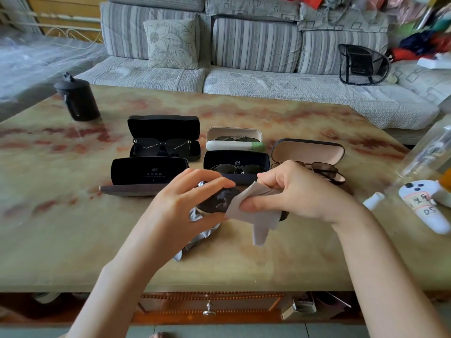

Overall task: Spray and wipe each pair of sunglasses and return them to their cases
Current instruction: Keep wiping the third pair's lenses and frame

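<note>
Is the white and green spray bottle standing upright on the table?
No, the white and green spray bottle lies sideways across the open white case.

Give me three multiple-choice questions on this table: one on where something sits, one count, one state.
1. Where is the black lidded mug? A. far left of the marbled table B. on the sofa C. inside a case
2. How many open glasses cases are there? A. three B. five C. seven
3. The right hand is A. empty B. pinching the grey cloth C. holding a bottle
Key: A, the mug stands at the table's far left; B, five lids stand raised; B, its fingers pinch the cloth on the dark sunglasses in the left hand.
</note>
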`<action>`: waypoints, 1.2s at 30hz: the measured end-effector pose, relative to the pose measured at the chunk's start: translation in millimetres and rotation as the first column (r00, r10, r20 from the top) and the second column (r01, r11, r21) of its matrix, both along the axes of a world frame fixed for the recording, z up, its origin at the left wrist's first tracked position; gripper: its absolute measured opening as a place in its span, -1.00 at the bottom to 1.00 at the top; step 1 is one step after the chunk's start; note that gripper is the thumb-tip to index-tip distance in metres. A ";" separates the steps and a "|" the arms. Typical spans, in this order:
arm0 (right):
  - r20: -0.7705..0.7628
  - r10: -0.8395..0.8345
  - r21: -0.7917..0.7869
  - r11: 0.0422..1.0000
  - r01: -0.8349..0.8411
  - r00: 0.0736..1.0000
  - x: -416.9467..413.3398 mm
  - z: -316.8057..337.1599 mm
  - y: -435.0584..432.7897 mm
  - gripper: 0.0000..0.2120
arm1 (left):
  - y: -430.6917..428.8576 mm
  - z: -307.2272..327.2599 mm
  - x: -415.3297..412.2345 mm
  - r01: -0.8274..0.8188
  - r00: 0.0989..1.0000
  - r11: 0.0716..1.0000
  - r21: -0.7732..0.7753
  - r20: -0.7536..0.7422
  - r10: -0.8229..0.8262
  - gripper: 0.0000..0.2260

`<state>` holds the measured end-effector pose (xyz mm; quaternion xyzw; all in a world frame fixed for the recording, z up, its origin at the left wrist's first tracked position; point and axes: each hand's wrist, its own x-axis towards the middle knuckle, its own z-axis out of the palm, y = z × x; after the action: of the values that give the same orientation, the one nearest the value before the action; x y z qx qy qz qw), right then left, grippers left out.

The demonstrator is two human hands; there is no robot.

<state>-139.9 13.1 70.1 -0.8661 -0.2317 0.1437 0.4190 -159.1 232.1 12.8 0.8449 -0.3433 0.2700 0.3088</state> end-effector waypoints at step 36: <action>0.025 -0.073 0.119 0.990 0.070 0.997 -0.4 -1.0 -1.9 -0.57 | 0.3 0.1 -2.0 -0.018 1.000 0.999 -0.037 -0.024 0.017 -0.63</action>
<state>-140.4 11.1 69.0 -0.8495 -0.2148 0.1020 0.4711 -161.1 232.4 12.9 0.8451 -0.3272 0.2692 0.3260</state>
